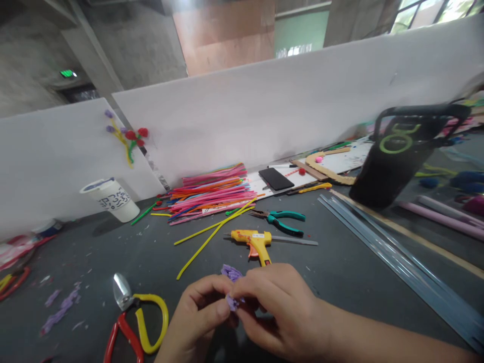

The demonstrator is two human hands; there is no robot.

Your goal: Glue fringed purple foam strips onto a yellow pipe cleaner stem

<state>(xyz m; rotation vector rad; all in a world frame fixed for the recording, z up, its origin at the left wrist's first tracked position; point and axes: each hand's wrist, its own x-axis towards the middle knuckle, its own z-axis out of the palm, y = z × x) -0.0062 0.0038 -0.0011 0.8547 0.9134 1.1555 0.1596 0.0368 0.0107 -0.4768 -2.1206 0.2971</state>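
Between my two hands is a small fuzzy purple piece [231, 273], which looks like bent pipe cleaner; most of it is covered by fingers. My left hand [200, 315] pinches it from the left with thumb and forefinger. From the other side my right hand [278, 307] is closed on it, fingertips meeting those of the left. Just beyond the hands lies a yellow glue gun [254, 238] with an orange trigger and a clear glue stick in its back. Cutting pliers [126, 302] with one red and one yellow handle rest left of my left hand.
Behind the glue gun are yellow pipe cleaners [212, 229], teal-handled pliers [283, 219] and a colourful pipe cleaner pile [214, 196]. A white cup [113, 199] stands left, a black tumbler [393, 156] right. Clear glue sticks [401, 267] lie right; purple scraps [62, 310] left. A phone [276, 178] lies behind.
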